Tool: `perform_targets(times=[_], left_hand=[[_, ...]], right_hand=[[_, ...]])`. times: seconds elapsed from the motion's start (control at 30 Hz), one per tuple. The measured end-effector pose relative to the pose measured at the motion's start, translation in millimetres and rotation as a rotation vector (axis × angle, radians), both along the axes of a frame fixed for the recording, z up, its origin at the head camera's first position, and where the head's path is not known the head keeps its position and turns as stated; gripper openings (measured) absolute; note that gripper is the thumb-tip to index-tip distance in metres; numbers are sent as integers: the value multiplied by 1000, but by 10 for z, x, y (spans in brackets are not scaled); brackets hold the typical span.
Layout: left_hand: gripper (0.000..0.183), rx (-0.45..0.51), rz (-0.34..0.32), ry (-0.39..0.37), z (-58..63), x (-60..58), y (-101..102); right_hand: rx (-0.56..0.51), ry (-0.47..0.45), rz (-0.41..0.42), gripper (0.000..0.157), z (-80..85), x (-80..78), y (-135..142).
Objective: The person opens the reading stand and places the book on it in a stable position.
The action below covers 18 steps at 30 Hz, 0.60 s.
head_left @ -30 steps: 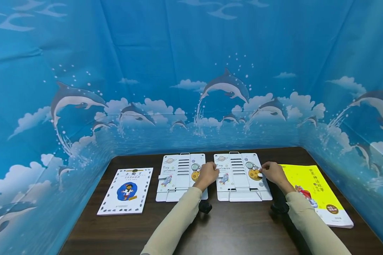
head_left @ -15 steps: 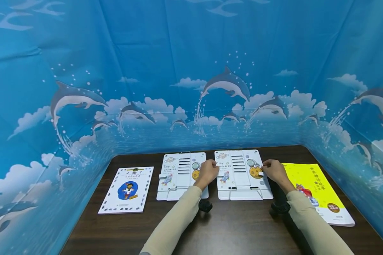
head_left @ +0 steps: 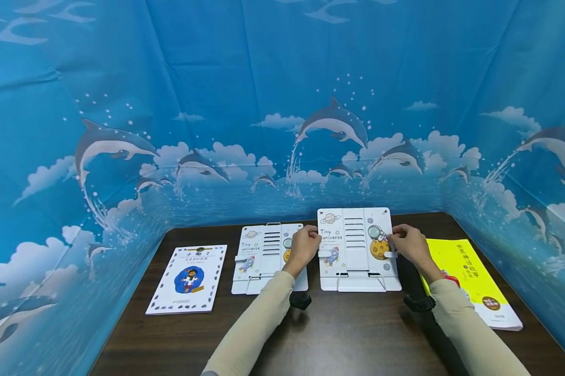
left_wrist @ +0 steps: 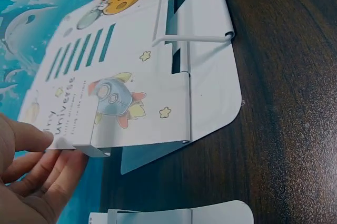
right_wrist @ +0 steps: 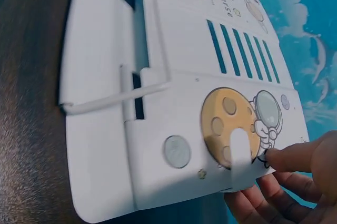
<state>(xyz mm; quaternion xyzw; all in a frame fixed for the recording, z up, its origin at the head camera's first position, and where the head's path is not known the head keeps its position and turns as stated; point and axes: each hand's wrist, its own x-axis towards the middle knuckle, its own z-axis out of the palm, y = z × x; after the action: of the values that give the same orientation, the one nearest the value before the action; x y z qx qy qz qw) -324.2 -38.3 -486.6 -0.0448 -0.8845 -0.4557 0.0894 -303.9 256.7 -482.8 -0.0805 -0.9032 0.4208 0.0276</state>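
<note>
A white book stand [head_left: 355, 250] printed with "Tiny universe", a rocket and a yellow moon stands at the right of the table's middle, its back panel tilted up from its base. My left hand [head_left: 304, 248] pinches the panel's left edge, thumb on the front and fingers behind, as the left wrist view shows. On the opposite edge, beside the moon and a white side clip [right_wrist: 240, 158], my right hand [right_wrist: 308, 174] pinches the panel the same way. Wire page holders [left_wrist: 197, 38] lie along the stand's lower ledge.
A second, matching book stand [head_left: 251, 250] lies flat to the left, partly behind my left hand. A white book [head_left: 188, 282] with a blue oval picture lies farther left. A yellow book [head_left: 461, 261] lies at the right, partly behind my right arm. A dolphin-print curtain [head_left: 273, 104] surrounds the dark table [head_left: 348, 334].
Both hands have raised the right book stand's back panel from nearly flat to a tilt; its top edge is now higher. The other stand and both books stay in place.
</note>
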Motion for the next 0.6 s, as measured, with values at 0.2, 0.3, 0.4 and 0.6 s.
perform_targets(times=[0.2,0.3,0.4,0.6], left_hand=[[22,77,-44,5,47,6,-9],[20,106,-70,16,83,28,-14],[17,122,-85,36,118,50,-17],[14,116,-75,84,178,82,-27]], right_hand=[[-40,60,1,44,168,81,-16],[-67,82,-8,45,244,125,-8],[-88,98,-9,44,292,159,11],[-94,128,-9,43,330,204,36]])
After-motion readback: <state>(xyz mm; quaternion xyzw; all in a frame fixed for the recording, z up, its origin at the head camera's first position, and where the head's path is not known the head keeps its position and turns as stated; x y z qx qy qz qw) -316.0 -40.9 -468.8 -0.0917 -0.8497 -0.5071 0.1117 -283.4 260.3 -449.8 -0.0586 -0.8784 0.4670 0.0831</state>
